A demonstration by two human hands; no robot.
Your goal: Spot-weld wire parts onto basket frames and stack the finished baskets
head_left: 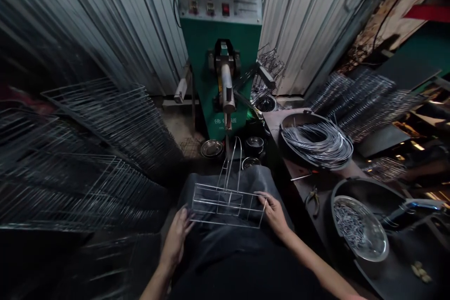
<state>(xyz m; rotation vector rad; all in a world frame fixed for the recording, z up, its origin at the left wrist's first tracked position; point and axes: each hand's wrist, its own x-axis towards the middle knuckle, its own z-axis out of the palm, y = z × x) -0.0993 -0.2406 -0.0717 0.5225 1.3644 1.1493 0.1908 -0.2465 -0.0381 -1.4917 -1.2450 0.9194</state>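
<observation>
A wire rack (229, 205) with a long looped handle lies over my lap, its loop pointing toward the green machine (197, 51). My right hand (274, 213) grips the rack's right end between thumb and fingers. At the rack's left end is my left hand (177, 234), its fingers slightly apart and the fingertips at the frame's edge; it does not close round the wire. The machine's electrode arm (227, 89) stands beyond the handle loop.
Stacks of wire grids (116, 126) fill the left side. On the right bench are a coil of wire (316, 143), pliers (312, 200) and a metal bowl of small pieces (378, 243). Small round dishes (212, 148) sit below the machine.
</observation>
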